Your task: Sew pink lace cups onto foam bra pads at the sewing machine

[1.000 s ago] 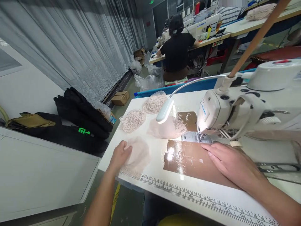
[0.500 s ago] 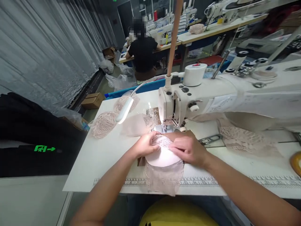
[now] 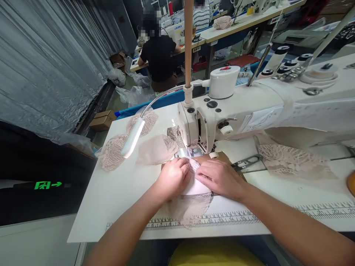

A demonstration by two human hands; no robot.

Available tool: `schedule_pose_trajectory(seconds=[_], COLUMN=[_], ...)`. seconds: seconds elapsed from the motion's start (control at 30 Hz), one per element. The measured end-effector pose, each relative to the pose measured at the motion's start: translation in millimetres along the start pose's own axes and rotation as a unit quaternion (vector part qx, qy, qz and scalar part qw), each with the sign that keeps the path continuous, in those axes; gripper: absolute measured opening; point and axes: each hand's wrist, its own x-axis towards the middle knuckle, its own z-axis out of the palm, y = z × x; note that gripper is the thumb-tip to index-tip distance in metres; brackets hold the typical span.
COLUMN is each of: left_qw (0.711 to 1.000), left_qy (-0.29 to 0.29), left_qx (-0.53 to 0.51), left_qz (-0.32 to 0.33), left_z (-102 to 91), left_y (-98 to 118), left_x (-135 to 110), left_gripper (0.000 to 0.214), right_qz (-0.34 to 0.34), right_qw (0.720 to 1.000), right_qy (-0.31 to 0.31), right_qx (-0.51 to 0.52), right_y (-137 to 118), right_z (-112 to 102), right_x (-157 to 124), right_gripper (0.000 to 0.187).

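We grasp the pale lace cup (image 3: 196,188), left hand (image 3: 174,176) at its nine o'clock, right hand (image 3: 222,178) at three, sewing machine (image 3: 234,106) at one.

A cardboard box (image 3: 102,120) and plastic bags (image 3: 133,95) lie near a silvery curtain (image 3: 55,66).

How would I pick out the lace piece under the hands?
Find the big white sewing machine on the white table. Just in front of its needle end lies the lace piece, sheer end over the printed ruler. Unlike the other lace pieces, it has the left hand and right hand on it.
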Motion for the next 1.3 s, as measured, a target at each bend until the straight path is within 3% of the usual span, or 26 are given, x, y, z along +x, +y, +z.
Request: schedule_pose_trajectory(seconds=[0.1, 0.23, 0.5, 0.97, 1.13, 1.3], left_qw=[1.0, 0.999, 0.998, 0.991, 0.991, 0.994], left_qy=[-0.003, -0.028, -0.058, -0.104, -0.077, -0.036], left_qx=[0.014, 0.013, 0.022, 0.005, 0.052, 0.033], left_qz=[0.022, 0.017, 0.001, 0.085, 0.101, 0.097], left_z=[8.0, 6.2, 6.2, -7.3, -15.7, -5.4], left_y=[2, -3, -19, -43, -33, -22], left_x=[2, 4, 8, 24, 21, 13], left_gripper=[0.029, 0.029, 0.052, 0.043, 0.037, 0.032], right_qz=[0.038, 0.07, 0.109, 0.088, 0.1, 0.093], right_qw=[0.999, 0.996, 0.99, 0.99, 0.99, 0.991], right_qy=[0.013, -0.018, -0.041, 0.012, 0.044, 0.051], right_qx=[-0.027, -0.058, -0.074, -0.105, -0.092, -0.078], right_y=[0, 1, -3, -1, 0, 2], right_z=[0, 0, 0, 1, -1, 0], right_x=[3, 6, 12, 15, 11, 8], right_gripper=[0.017, 0.023, 0.024, 0.02, 0.029, 0.031])
